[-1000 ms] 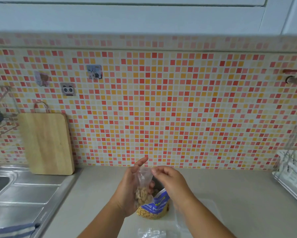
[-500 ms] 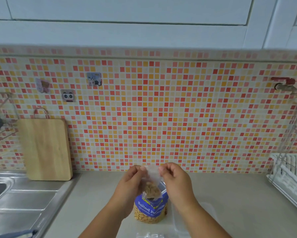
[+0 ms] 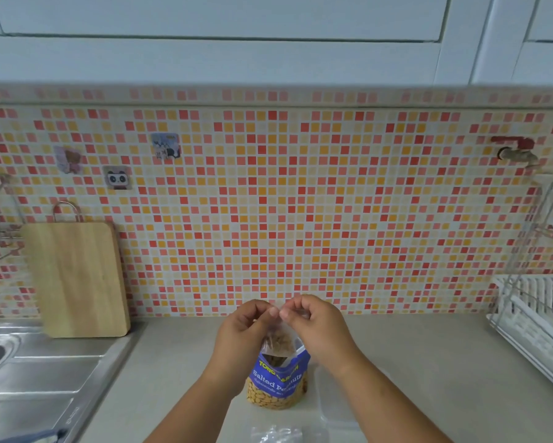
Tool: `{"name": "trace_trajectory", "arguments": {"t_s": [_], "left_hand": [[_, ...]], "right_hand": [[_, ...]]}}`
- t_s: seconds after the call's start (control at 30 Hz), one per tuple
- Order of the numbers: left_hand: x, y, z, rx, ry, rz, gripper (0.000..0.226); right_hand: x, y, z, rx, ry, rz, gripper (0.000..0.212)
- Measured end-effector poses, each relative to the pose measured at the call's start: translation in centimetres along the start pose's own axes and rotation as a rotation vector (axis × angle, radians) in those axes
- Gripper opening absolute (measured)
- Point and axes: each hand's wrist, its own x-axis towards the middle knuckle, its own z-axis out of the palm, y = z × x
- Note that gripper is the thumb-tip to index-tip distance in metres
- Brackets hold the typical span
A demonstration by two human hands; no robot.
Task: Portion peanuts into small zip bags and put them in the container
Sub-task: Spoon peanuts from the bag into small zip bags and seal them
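1. Left hand [image 3: 248, 334] and right hand [image 3: 316, 327]: both are raised over the counter [image 3: 179, 362], fingers pinched closed on the top edge of one small zip bag [image 3: 278, 342]. The thumbs and forefingers meet near the middle of the strip; neither hand holds anything else.
2. Zip bag: clear, hanging upright between the hands, its lower half filled with peanuts. It hangs just above, and partly in front of, the mouth of the peanut pack [image 3: 276, 382]. Whether the strip is pressed closed along its length cannot be told.
3. Peanut pack: blue label, standing upright on the counter near the person, between the forearms, top open, nuts visible through its clear lower part.
4. Container [image 3: 336, 401]: a pale translucent tub just right of the pack, partly hidden by the right forearm. Its contents cannot be made out.
5. Spare bags [image 3: 275, 434]: a clear crumpled bundle at the near edge of the view, in front of the pack.
6. Surroundings: sink [image 3: 29, 372] at left, cutting board [image 3: 77, 279] leaning on the tiled wall, dish rack [image 3: 534, 318] at right.
7. Step in hand, as judged: one portion is filled and its seal is being pressed closed.
8. Next move, as judged: run the pinch outward to both ends of the strip, keep the bag upright so no nuts spill, then carry it right and down into the container.
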Motion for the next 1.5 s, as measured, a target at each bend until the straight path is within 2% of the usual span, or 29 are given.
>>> {"name": "trace_trajectory", "arguments": {"t_s": [0.2,0.37,0.5,0.67,0.9,1.03,1.13,1.23,1.33,1.37,1.4,1.5], "left_hand": [[-0.4,-0.2,0.4,0.013,0.066,0.037,0.021],[0.0,-0.3,0.7,0.029,0.202,0.031,0.018],[0.2,-0.2,0.6,0.018,0.223,0.007,0.018],[0.1,-0.1,0.7,-0.022,0.263,-0.013,0.020],[-0.1,0.1,0.5,-0.025,0.263,-0.036,0.018],[-0.4,-0.9,-0.5,0.030,0.239,-0.032,0.017],[-1.1,-3.0,-1.5,-0.011,0.252,-0.117,0.016],[-2.2,-6.5,-3.0,-0.060,0.301,-0.259,0.016],[-3.5,-11.3,-4.8,-0.015,0.377,-0.431,0.014],[-3.9,-12.8,-5.2,0.021,0.393,-0.475,0.013],[-4.2,-14.1,-5.6,0.057,0.399,-0.508,0.013],[-4.8,-16.7,-6.3,0.143,0.409,-0.572,0.013]], "right_hand": [[0.2,-0.3,0.1,-0.208,-0.048,-0.035,0.014],[0.3,-0.4,-0.6,-0.239,-0.056,-0.041,0.018],[0.3,-0.1,-1.0,-0.234,-0.056,-0.015,0.018],[0.2,0.0,-0.7,-0.208,0.003,0.005,0.031],[0.1,0.6,0.4,-0.063,0.103,0.053,0.020],[-0.5,1.1,1.3,0.105,0.061,0.122,0.016],[-1.3,2.0,1.9,0.153,0.015,0.222,0.027],[-2.4,4.0,2.8,-0.025,-0.235,0.375,0.036],[-3.8,7.8,4.8,-0.323,-0.488,0.461,0.025],[-4.1,9.2,5.7,-0.440,-0.520,0.471,0.023],[-4.5,10.4,6.5,-0.555,-0.515,0.476,0.031],[-5.2,12.3,8.4,-0.723,-0.410,0.512,0.049]]}}
